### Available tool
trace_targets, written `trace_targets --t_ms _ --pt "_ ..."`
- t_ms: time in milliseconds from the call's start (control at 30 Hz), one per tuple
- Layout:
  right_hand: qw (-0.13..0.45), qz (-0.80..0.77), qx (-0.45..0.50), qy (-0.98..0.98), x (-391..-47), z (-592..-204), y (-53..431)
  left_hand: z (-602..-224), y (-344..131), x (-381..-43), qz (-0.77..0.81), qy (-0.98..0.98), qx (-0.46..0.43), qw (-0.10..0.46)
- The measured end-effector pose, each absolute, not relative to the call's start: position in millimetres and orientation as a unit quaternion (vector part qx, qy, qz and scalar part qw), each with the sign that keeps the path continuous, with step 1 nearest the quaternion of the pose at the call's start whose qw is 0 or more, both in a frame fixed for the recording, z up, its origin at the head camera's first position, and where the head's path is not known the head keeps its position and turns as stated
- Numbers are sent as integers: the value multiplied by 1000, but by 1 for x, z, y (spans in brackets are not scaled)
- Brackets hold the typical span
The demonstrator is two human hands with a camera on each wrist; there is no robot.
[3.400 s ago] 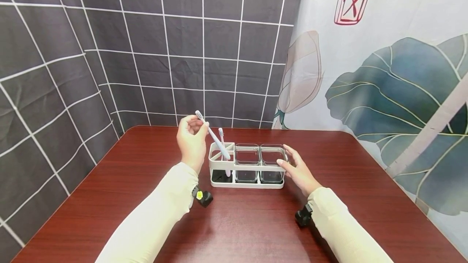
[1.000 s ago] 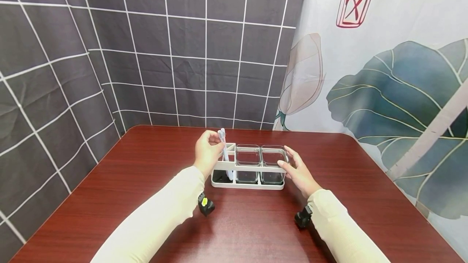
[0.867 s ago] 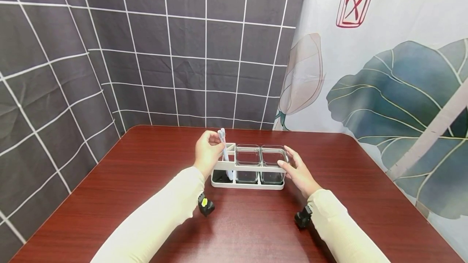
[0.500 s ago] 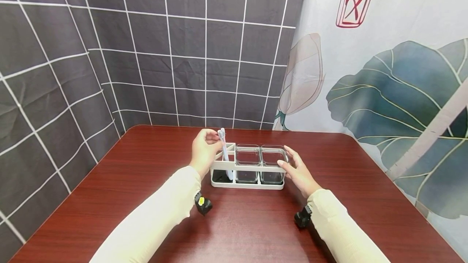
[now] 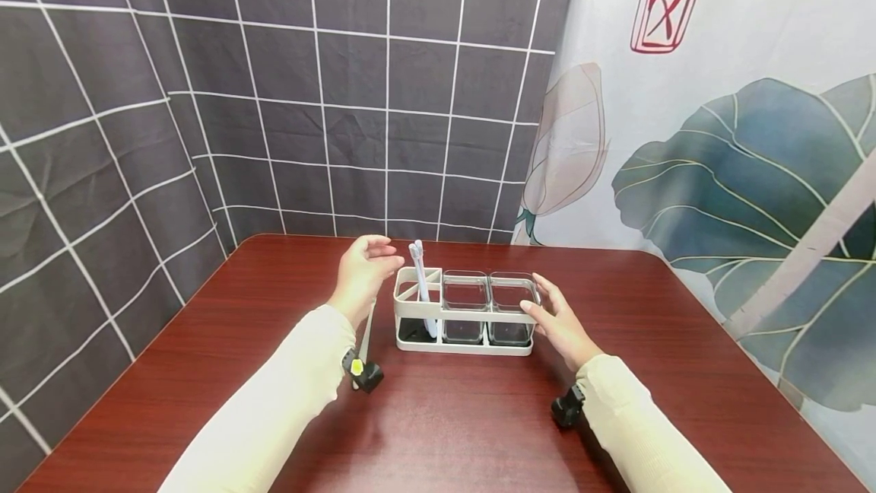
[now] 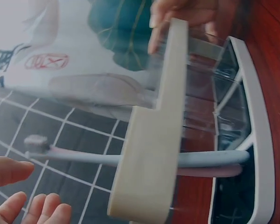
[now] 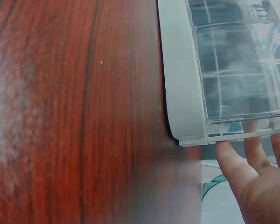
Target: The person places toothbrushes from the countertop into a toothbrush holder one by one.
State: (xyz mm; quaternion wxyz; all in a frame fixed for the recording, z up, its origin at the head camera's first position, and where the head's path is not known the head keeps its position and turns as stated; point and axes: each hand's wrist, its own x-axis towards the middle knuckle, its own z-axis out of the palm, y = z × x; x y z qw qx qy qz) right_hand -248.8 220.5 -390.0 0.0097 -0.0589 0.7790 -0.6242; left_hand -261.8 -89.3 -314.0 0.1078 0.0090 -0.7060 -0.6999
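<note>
A white toothbrush holder (image 5: 486,314) with two clear cups, the left cup (image 5: 465,292) and the right cup (image 5: 512,294), stands on the table. In its left section lean a light blue toothbrush (image 6: 210,159) and a pink toothbrush (image 6: 214,171), heads up, close together. My left hand (image 5: 361,274) is just left of the holder, apart from it, with nothing in the fingers. At the holder's right end my right hand (image 5: 563,326) holds on, thumb at the front rail and fingers round the end. The left wrist view shows the left fingertips near the brush heads without touching them.
The red-brown wooden table (image 5: 452,417) extends around the holder. Behind it hangs a dark grey gridded cloth (image 5: 342,97), and at the right a white cloth with leaf prints (image 5: 746,173). A pale strap (image 5: 366,333) dangles by the left wrist.
The light blue toothbrush went from my left hand into the holder's left section beside the pink one. My left hand let go and drew away to the left. My right hand stayed.
</note>
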Motion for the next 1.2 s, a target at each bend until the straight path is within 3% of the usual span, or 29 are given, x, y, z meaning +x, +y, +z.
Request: trace_targets --t_ms 467,1200 --pt "12 -623 -57 780 -247 -390 220 -317 -123 -270 -767 -636 70 38" --pt "23 -610 -58 790 -249 -386 221 -342 -142 -285 -694 -710 98 -64"
